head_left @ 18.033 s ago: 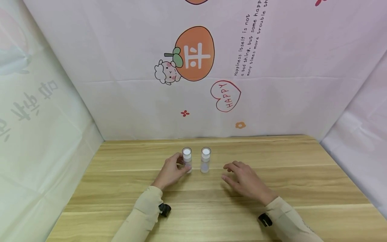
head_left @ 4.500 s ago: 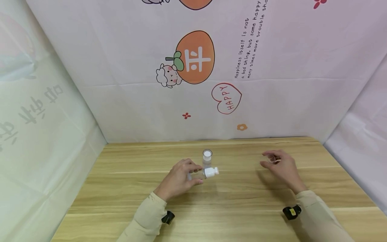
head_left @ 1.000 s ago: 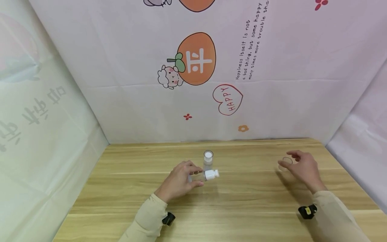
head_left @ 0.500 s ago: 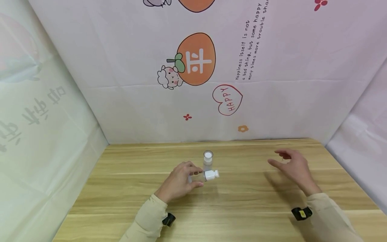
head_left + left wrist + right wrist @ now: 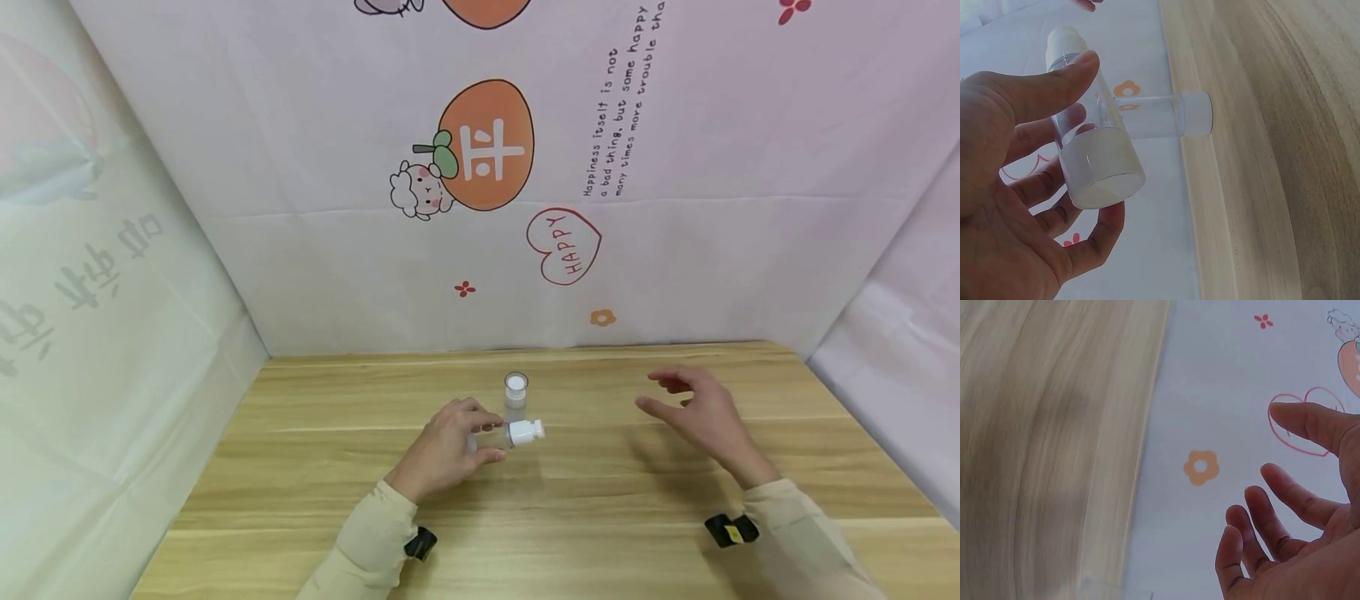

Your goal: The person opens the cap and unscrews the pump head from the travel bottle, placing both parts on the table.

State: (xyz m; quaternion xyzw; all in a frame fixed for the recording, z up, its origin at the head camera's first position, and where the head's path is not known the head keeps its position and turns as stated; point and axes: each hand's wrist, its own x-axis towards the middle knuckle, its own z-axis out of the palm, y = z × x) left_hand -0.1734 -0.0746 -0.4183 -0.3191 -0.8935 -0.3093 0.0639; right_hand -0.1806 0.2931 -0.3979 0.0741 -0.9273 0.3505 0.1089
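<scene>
You are facing a pale, pink-tinged cloth wall [image 5: 337, 283] that is showing a crosswise crease and colourful prints: an orange fruit [image 5: 517, 125] bearing a white character, a small sheep [image 5: 405, 192], a red HAPPY heart [image 5: 564, 247], an orange flower [image 5: 595, 317] and sideways English lettering [image 5: 617, 125]. To your left, a whitish sheet [image 5: 150, 367] is carrying faint grey characters; to your right, another sheet [image 5: 885, 358] is hanging wrinkled. A streaky-grained wooden table [image 5: 585, 525] is running back to the wall, and soft light is falling across it.
</scene>
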